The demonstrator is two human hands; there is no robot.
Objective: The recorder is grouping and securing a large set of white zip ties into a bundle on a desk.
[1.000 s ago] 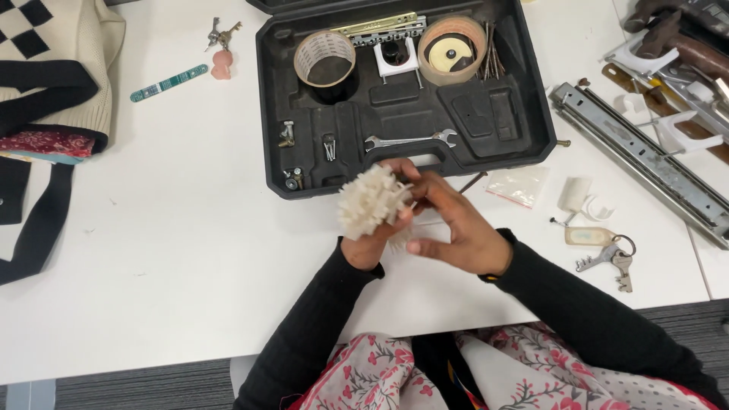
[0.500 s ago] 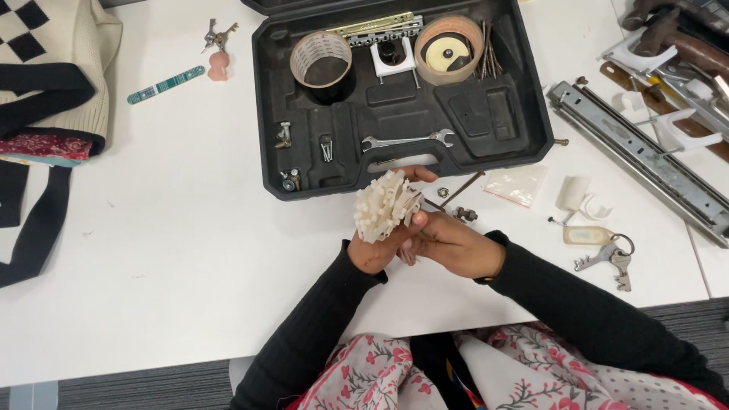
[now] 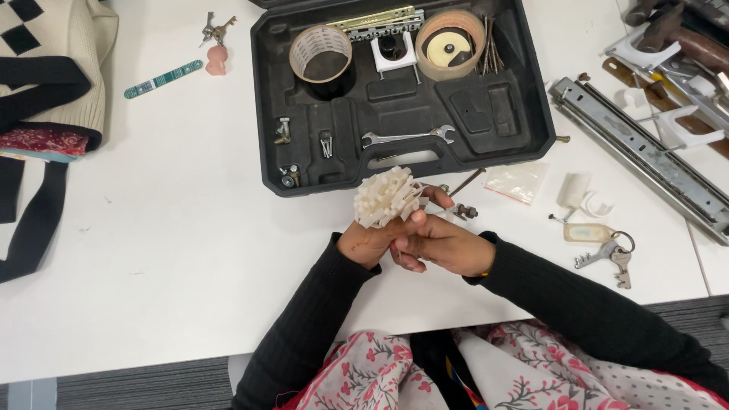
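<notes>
Both grips close on one white blocky plastic cluster (image 3: 387,197), held above the surface just in front of the black tool case (image 3: 486,114). Left hand (image 3: 370,241) cradles its base; right hand (image 3: 440,243) should pinch gently, keeping small pieces from dropping.

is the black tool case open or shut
Open: the black tool case lies flat on the white table, its moulded compartments showing tape rolls and a wrench.
</notes>
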